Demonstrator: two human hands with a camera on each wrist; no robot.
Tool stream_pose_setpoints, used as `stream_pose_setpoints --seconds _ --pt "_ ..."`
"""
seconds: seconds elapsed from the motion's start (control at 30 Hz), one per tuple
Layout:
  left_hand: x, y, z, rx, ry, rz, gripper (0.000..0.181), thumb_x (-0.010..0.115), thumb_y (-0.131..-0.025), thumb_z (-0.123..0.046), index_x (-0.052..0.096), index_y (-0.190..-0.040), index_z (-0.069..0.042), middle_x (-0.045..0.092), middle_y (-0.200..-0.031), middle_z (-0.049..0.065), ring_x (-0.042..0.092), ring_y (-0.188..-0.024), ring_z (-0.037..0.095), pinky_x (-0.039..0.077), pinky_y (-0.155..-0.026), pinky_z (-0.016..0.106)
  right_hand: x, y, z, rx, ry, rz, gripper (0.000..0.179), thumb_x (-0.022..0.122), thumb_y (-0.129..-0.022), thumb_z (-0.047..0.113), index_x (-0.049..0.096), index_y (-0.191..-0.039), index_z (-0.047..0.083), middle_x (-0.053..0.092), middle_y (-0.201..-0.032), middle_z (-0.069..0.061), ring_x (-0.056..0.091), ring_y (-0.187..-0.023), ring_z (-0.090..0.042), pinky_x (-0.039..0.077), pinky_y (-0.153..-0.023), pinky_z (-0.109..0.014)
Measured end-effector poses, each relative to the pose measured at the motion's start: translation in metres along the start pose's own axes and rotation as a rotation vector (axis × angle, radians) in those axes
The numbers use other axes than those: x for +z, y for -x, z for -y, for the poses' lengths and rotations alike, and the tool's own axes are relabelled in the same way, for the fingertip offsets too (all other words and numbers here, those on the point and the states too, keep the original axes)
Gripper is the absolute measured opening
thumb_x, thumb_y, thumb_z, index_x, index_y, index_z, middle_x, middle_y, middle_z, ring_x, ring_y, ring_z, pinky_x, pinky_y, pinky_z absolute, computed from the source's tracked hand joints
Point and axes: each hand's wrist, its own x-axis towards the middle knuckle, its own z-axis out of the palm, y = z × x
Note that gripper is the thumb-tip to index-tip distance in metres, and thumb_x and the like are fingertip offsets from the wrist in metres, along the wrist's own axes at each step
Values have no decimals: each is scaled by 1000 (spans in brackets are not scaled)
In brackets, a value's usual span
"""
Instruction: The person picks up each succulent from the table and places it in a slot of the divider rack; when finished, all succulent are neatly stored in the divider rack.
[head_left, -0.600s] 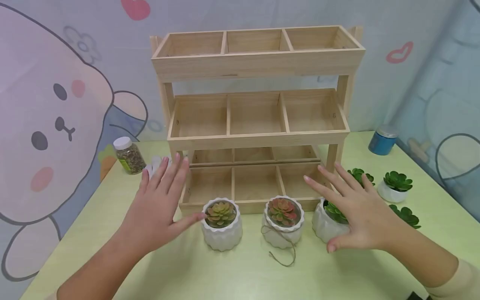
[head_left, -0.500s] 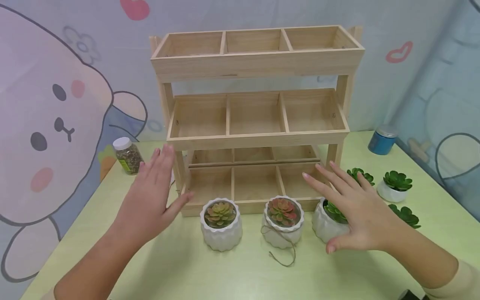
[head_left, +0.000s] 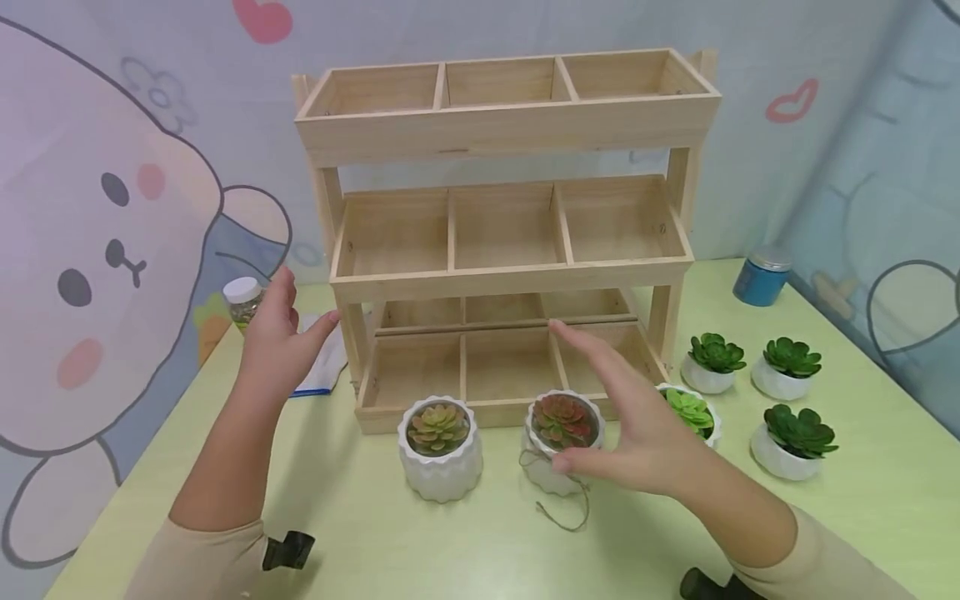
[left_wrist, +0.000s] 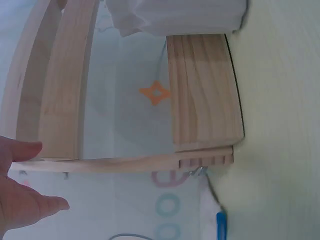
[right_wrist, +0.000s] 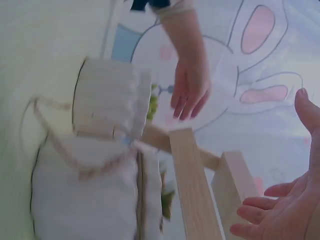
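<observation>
A three-tier wooden planter rack, each tier split into three compartments, stands on the table. My left hand is held sideways beyond the rack's left post, thumb apart from the fingers, holding nothing. In the left wrist view that hand appears close to the rack's side. In front of the rack stand white scalloped pots: a yellow-green succulent and a red succulent with twine round its pot. My right hand hovers with spread thumb and fingers, overlapping the red one's pot and a bright-green succulent behind it.
Three small dark-green succulents in white bowls, one of them the front succulent, stand at the right. A blue jar is at the back right. A white-lidded jar and a blue-edged white cloth lie left of the rack.
My left hand has turned sideways and drawn left, off the rack's front. The right hand has shifted left towards the red succulent, uncovering the small green succulents.
</observation>
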Motion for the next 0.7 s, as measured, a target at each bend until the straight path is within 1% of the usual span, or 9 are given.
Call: stream_pose_setpoints --seconds 0.07,0.13,0.2,0.27,0.33,0.4,0.5,0.63,0.7 --pt "4 -8 5 -57 38 -1 84 60 -93 -17 0 -149 -2 3 -155 12 8 -140 24 18 -110 42 11 -6 4 22 -50 -2 105 81 -69 46 20 -150 16 23 -152 3 22 -138 -21 23 -106 -54" --pt "9 -15 10 -110 57 -3 88 63 -91 -19 -1 -150 -2 3 -155 13 9 -140 26 18 -111 42 22 -12 9 68 -66 0 107 81 -68 47 17 -151 21 21 -153 6 21 -138 -20 22 -107 -55" --pt "13 -21 14 -146 72 -7 91 65 -89 -20 -1 -150 -2 4 -155 14 10 -140 27 18 -111 41 32 -17 14 137 -52 10 109 81 -67 49 16 -151 24 21 -152 6 21 -138 -19 23 -106 -54" --pt "18 -26 20 -179 97 -4 93 67 -88 -20 -1 -150 -3 4 -155 15 10 -140 28 18 -111 41 42 -22 16 220 -35 20 112 83 -64 48 15 -151 26 21 -152 7 22 -137 -18 25 -106 -53" --pt "22 -30 26 -198 124 -2 94 68 -87 -19 0 -150 -2 5 -154 16 11 -140 28 17 -111 40 52 -27 17 304 -32 40 116 83 -61 52 14 -151 26 20 -152 7 22 -137 -18 25 -106 -52" --pt "26 -33 31 -209 155 -4 94 68 -87 -18 1 -149 -1 7 -154 17 11 -140 28 17 -111 39 61 -31 17 375 -54 68 119 83 -59 55 13 -151 27 18 -152 7 21 -137 -17 26 -106 -51" --pt "32 -36 38 -207 223 -15 90 68 -87 -15 5 -149 1 13 -153 18 16 -139 27 19 -111 37 74 -34 16 429 -98 114 123 82 -57 59 10 -151 28 16 -153 5 20 -137 -20 26 -104 -54" --pt "39 -39 44 -170 280 -34 75 68 -87 -13 24 -146 2 32 -147 15 32 -134 23 29 -108 35 88 -37 12 458 -135 153 126 83 -56 57 8 -152 23 15 -154 -4 19 -137 -26 26 -103 -56" --pt "43 -40 46 -147 275 -44 66 67 -87 -13 34 -142 1 42 -142 15 40 -129 23 34 -105 35 94 -39 8 470 -136 164 127 84 -56 57 9 -152 19 17 -153 -8 20 -137 -28 27 -103 -56"
